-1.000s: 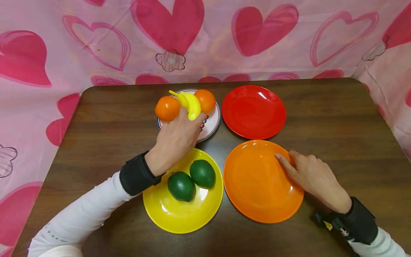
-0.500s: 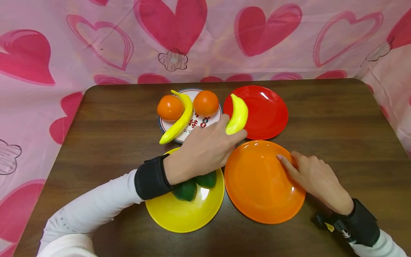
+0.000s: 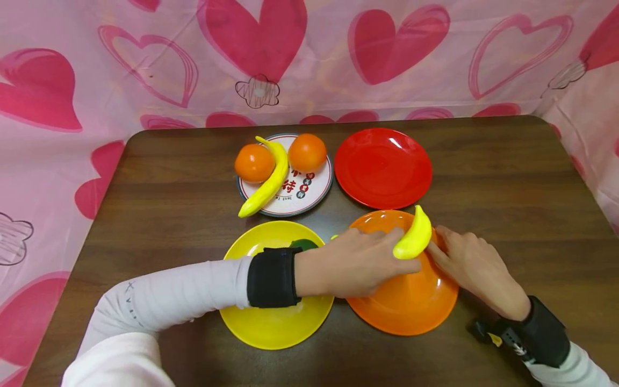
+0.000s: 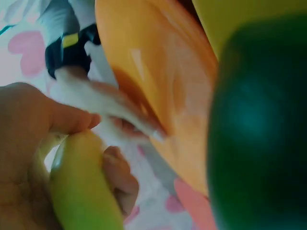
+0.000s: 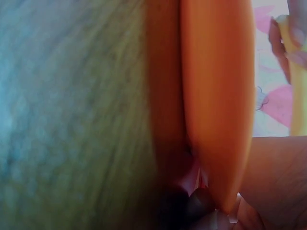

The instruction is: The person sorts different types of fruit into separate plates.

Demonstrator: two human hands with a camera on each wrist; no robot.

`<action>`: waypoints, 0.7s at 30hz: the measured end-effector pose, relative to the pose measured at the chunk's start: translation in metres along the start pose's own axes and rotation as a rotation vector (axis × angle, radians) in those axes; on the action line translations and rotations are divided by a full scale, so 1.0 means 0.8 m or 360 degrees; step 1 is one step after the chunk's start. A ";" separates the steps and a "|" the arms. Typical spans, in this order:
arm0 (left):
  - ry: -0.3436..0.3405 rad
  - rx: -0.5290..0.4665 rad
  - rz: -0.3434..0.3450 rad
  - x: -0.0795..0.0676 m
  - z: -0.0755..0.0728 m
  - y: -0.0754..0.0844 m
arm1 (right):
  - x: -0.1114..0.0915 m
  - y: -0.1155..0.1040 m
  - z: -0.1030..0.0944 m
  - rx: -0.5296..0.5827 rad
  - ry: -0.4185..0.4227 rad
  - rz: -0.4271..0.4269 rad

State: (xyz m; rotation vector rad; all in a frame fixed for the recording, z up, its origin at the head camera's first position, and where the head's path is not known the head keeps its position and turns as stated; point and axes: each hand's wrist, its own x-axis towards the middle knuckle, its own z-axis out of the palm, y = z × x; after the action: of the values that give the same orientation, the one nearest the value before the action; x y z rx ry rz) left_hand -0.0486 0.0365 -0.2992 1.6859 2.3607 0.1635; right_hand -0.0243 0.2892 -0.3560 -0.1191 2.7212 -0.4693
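Observation:
My left hand [image 3: 360, 263] grips a yellow banana [image 3: 417, 236] over the orange plate [image 3: 403, 314]. In the left wrist view this banana [image 4: 81, 182] lies between thumb and curled fingers. At the orange plate's right rim, my right hand [image 3: 476, 269] pinches the edge, thumb on top and fingers below. The right wrist view shows the plate's rim [image 5: 218, 86] between them. Under my left forearm is a yellow plate [image 3: 275, 333]; a dark green fruit [image 3: 303, 244] on it is mostly hidden by the wrist.
A white printed plate [image 3: 314, 193] at the back left carries another banana [image 3: 271, 185] and two round orange fruits, one left [image 3: 254, 163] and one right [image 3: 307, 153]. Beside it stands a red plate [image 3: 382, 166]. A pink heart-patterned cloth [image 3: 329, 64] hangs behind the brown table [image 3: 508, 177].
My left hand has lifted one banana off the white plate and carried it right and toward me, over the orange plate. My right hand has stayed at the orange plate's rim.

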 end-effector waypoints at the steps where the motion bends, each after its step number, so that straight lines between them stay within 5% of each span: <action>1: -0.0055 -0.0019 0.0026 0.002 0.001 0.001 | 0.000 0.000 0.000 0.0000 -0.0013 0.0005; 8: -0.0334 -0.0084 0.0072 0.015 0.012 0.008 | -0.003 0.000 -0.001 -0.0006 0.0015 -0.0022; 21: -0.0392 0.0043 0.0072 0.024 0.031 0.019 | 0.001 0.001 0.001 -0.0026 0.0024 -0.0022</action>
State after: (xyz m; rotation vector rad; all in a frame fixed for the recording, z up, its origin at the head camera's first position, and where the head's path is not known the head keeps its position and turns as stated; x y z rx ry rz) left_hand -0.0343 0.0583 -0.3219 1.6659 2.1546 -0.0655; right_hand -0.0244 0.2900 -0.3571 -0.1391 2.7409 -0.4539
